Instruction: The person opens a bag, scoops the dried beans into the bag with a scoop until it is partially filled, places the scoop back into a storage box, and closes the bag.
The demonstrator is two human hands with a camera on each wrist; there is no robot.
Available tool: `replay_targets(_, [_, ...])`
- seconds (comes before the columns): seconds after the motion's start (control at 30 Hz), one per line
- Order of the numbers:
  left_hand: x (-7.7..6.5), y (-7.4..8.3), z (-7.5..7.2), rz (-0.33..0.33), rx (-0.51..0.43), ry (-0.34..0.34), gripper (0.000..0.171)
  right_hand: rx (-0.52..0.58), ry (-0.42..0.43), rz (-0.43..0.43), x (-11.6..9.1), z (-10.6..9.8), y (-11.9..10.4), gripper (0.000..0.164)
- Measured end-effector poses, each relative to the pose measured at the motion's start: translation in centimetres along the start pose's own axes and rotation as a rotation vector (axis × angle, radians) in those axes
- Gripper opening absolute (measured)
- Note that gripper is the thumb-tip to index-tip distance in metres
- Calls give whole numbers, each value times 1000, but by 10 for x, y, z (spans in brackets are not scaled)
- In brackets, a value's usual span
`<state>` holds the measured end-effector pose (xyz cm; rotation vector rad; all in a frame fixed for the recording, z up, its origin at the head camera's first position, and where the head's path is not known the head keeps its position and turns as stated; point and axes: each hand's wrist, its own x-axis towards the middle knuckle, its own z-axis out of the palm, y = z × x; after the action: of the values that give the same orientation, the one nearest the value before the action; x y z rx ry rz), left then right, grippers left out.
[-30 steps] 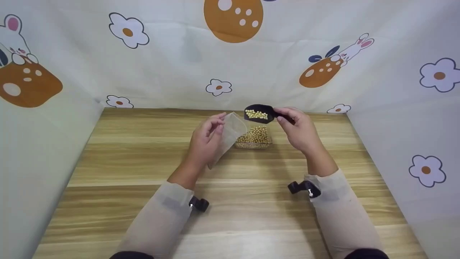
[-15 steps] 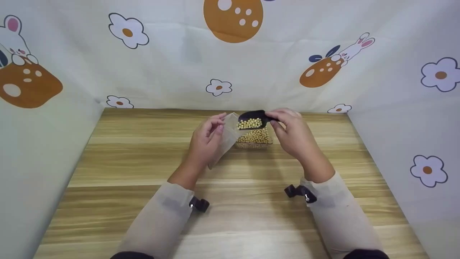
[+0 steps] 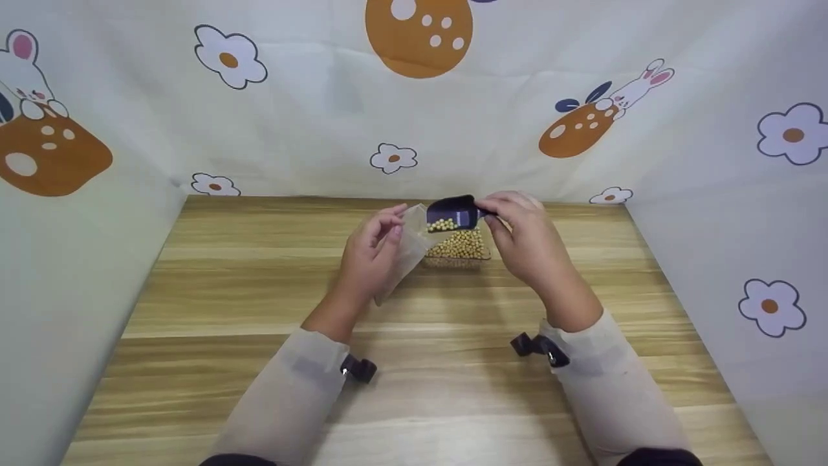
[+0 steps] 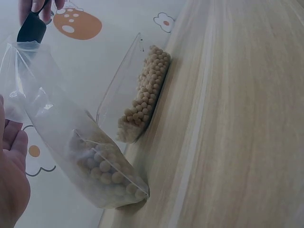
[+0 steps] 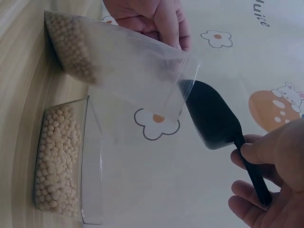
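My left hand (image 3: pixel 372 252) holds a clear plastic zip bag (image 4: pixel 52 114) near its top, mouth open. Soybeans (image 4: pixel 107 166) lie in the bottom of the bag, whose lower end reaches the table. My right hand (image 3: pixel 533 239) pinches the handle of a black scoop (image 5: pixel 209 114). The scoop's lip is inside the bag's mouth, tilted toward it, and some soybeans (image 3: pixel 442 224) show at its front edge in the head view. Below the scoop stands a clear plastic box (image 5: pixel 92 161) with soybeans (image 5: pixel 57 161) in it, partly hidden by scoop and bag in the head view.
The wood-grain table (image 3: pixel 259 382) carries the box and the foot of the bag. A printed cloth (image 3: pixel 310 116) with flowers and rabbits hangs behind it and along both sides. Each sleeve has a small black camera strapped at the wrist.
My right hand has brought the scoop left and slightly down to the bag's mouth and tilted it. Fewer soybeans show in the scoop. My left hand has stayed still.
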<state>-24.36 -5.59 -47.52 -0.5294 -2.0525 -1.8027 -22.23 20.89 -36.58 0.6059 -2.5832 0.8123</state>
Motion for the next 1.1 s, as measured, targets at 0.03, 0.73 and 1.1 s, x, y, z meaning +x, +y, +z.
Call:
replay_targets(0.03, [0, 0, 0, 1, -4, 1, 14, -3, 1, -2, 0, 0, 0, 29])
replay_targets(0.73, [0, 3, 0, -7, 10, 11, 15, 30, 14, 35, 1, -11, 18, 28])
replay_targets(1.1, [0, 4, 0, -19, 16, 9, 14, 75, -44, 161, -1, -12, 57, 30])
